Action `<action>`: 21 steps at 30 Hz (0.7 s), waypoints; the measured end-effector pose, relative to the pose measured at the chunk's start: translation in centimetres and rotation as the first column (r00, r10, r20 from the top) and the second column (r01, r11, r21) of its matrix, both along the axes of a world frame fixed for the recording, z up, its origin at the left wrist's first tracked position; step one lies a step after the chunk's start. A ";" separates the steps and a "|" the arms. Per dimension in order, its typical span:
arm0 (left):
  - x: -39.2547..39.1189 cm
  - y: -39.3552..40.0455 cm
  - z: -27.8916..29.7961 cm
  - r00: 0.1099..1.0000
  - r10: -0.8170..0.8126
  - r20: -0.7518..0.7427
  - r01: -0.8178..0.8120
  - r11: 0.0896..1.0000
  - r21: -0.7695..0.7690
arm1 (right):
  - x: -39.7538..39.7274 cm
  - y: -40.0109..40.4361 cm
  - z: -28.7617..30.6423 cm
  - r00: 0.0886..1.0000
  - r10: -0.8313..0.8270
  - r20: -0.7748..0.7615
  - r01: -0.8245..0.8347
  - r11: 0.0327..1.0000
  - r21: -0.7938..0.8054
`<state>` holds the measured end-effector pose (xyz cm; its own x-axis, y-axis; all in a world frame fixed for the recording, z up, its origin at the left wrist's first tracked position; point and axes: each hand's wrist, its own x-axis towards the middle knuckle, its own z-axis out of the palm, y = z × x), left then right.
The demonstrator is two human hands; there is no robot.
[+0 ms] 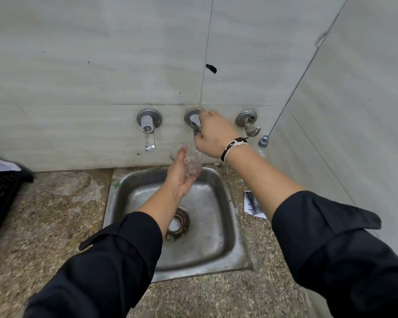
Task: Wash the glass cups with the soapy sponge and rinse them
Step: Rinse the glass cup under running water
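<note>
**Glass cup held under the middle tap**

We see the left hand (182, 177) holding a clear glass cup (189, 160) over the far edge of the steel sink (218, 237). The cup lies tilted in the palm, its mouth turned up and toward the left, and the fingers curl round its far side while the thumb lies over the near side. The glass is see-through, with bright ripples in its lower part; whether that is a cut pattern or water, we cannot tell.

The right hand (213, 134) reaches to the wall and its fingers close round the middle tap (194, 121), just above the cup. A dark and white band (233, 148) circles that wrist. Both arms wear dark sleeves.

Another tap (148, 128) sits on the wall to the left, and a hook-shaped metal fitting (248, 122) to the right. The sink is set in a speckled stone counter (55, 214), with its drain (178, 222) near the middle. A black crate (0, 198) stands at the left edge, and a printed paper scrap (252, 203) lies right of the sink. A small bottle (262, 144) stands in the far right corner.
</note>
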<state>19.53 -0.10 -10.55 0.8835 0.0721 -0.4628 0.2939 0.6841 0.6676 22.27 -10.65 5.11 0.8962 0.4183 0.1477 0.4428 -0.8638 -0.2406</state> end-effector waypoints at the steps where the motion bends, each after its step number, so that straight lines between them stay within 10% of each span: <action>1: 0.0 0.0 0.0 0.999 0.032 -0.012 -0.032 0.999 -0.014 | -0.7 0.3 -0.2 0.999 -0.021 -0.033 0.022 0.999 0.044; 6: -0.5 0.1 -0.1 0.994 0.106 -0.028 -0.108 0.987 -0.120 | -3.7 -1.3 -2.5 0.962 -0.096 -0.255 0.208 0.863 0.460; 21: -6.2 2.4 2.2 0.968 -0.207 -0.145 0.239 0.932 0.271 | -7.1 -1.2 -3.0 0.930 -0.159 -0.332 0.235 0.950 0.204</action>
<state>13.32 2.25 -8.35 0.8357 0.0219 -0.5488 0.5010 0.3792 0.7779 15.15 -11.84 2.15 0.9735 0.2155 -0.0764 0.1404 -0.8269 -0.5445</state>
